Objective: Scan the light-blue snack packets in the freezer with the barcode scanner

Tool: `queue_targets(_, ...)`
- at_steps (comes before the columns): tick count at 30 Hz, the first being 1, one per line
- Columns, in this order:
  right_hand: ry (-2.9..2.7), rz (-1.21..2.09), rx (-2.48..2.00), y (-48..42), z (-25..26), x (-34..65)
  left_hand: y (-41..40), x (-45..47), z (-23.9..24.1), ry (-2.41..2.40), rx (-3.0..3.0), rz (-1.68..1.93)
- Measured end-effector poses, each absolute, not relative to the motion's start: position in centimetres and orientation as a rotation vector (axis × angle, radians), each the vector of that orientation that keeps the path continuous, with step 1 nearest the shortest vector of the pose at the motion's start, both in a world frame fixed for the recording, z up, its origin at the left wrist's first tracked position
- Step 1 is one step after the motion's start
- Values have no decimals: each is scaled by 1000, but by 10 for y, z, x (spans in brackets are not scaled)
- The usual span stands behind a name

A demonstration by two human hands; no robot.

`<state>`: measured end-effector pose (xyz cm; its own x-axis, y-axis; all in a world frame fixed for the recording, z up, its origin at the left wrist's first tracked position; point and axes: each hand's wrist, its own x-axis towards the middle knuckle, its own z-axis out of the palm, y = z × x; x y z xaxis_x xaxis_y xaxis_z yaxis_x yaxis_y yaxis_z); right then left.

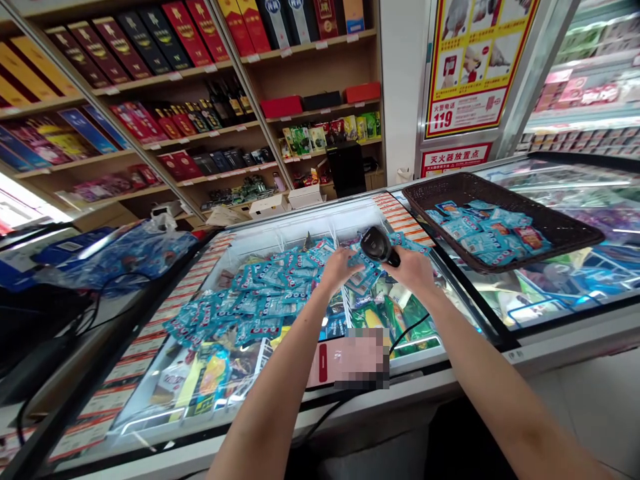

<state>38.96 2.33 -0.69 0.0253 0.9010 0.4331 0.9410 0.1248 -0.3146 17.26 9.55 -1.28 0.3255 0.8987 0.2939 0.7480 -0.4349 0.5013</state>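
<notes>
My right hand [414, 270] is closed around the handle of a black handheld barcode scanner [376, 245], its head pointing up and left above the freezer. Next to it, my left hand [341, 270] reaches over the small blue snack packets [295, 277], thumb and fingers apart with a gap between them. Whether its fingertips touch a packet, I cannot make out. The packets lie in a wide, loose heap on the glass top of a chest freezer [305, 421]. Below my hands, a phone with a pink screen [345, 360], partly blurred out, lies near the front edge.
To the right, a dark brown woven basket [565, 233] holds more blue packets on a neighbouring freezer. A black cable [410, 327] runs past the phone. Crumpled blue plastic bags [145, 257] lie at left. Shelves of boxed bottles [145, 40] stand behind.
</notes>
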Motion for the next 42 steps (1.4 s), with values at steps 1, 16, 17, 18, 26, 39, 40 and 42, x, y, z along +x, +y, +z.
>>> queue_targets(1,-1887,-91,-1769,22,-6,388,95,166,-12,1510,2244,849)
queue_targets(16,-2238,-70,-1552,6,-8,364,54,119,-49,1393,1356,1429)
queue_targets(17,-2255,-74,-1547,6,-8,363,54,119,-50,1392,1363,1416)
queue_targets(18,-2269,-78,-1544,5,-8,362,53,119,-51,1390,1372,1405)
queue_targets(26,-2318,-104,-1568,4,-8,359,52,119,-52,1375,1403,1414)
queue_targets(39,-2268,-191,-1634,-7,-4,359,47,121,-51,1497,1511,1357)
queue_targets(40,-2251,-200,-1656,-8,-5,361,47,121,-50,1542,1520,1363)
queue_targets(42,-2220,-217,-1693,-9,-8,367,48,121,-49,1654,1538,1395)
